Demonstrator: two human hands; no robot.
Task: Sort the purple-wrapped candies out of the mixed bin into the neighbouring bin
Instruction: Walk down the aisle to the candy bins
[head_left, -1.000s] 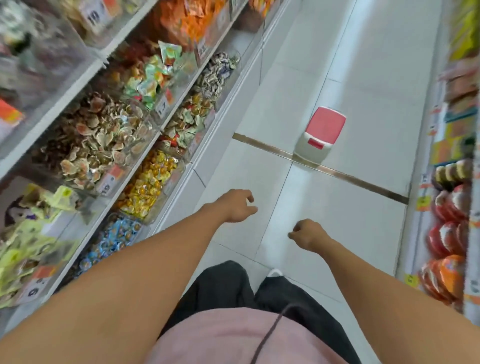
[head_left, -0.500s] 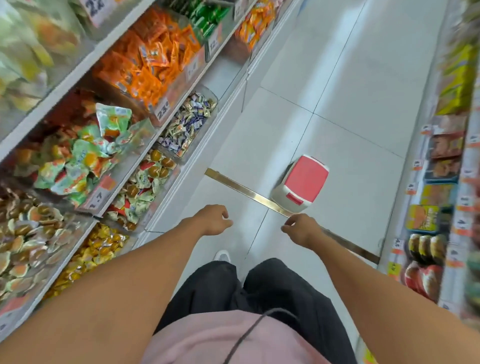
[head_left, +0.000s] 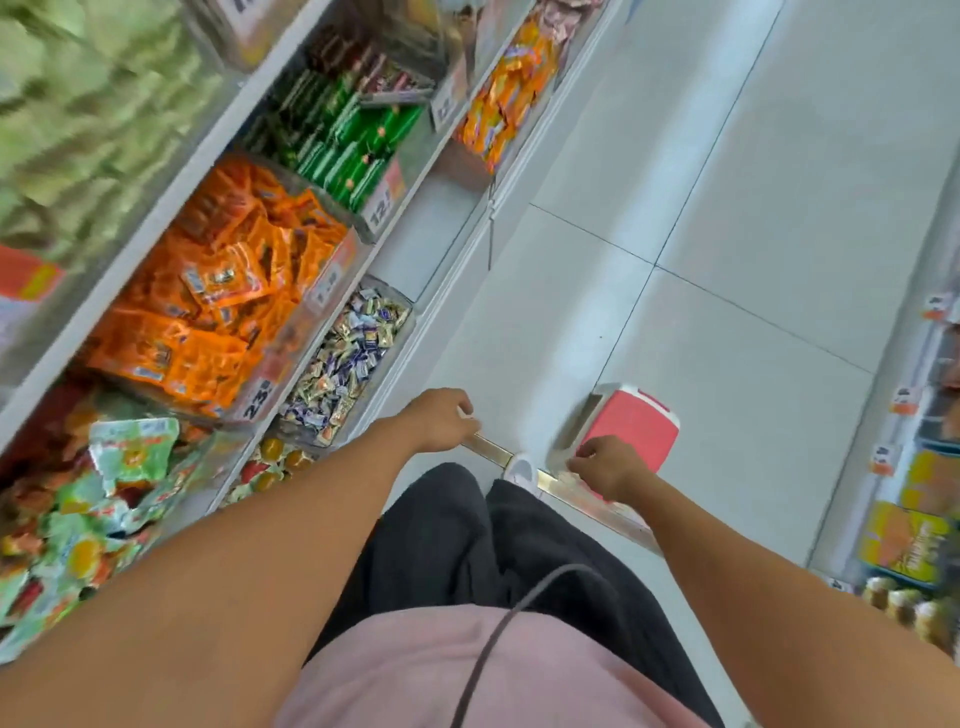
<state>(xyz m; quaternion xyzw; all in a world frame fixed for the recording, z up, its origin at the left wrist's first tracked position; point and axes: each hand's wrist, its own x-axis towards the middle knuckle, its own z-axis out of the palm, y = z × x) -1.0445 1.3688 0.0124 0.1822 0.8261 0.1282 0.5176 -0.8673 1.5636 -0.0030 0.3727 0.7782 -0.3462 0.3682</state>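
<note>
A clear bin on the lowest shelf at left holds mixed small candies, purple-and-white wrappers among gold and green ones. Beyond it along the shelf stands a clear bin that looks empty. My left hand hangs over the aisle floor just right of the mixed bin's near end, fingers loosely curled, holding nothing. My right hand is further right, above the floor in front of a red-topped stool, also loosely curled and empty.
Upper shelves at left carry bins of orange packets, green sticks and green-orange packs. A small red-and-white step stool stands on the white tile aisle by a brass floor strip. Another shelf rack lines the right.
I have walked forward along the aisle: the shelf bins slid toward me, the mixed candy bin now lies beside my left hand, and the stool is just ahead of my right hand.
</note>
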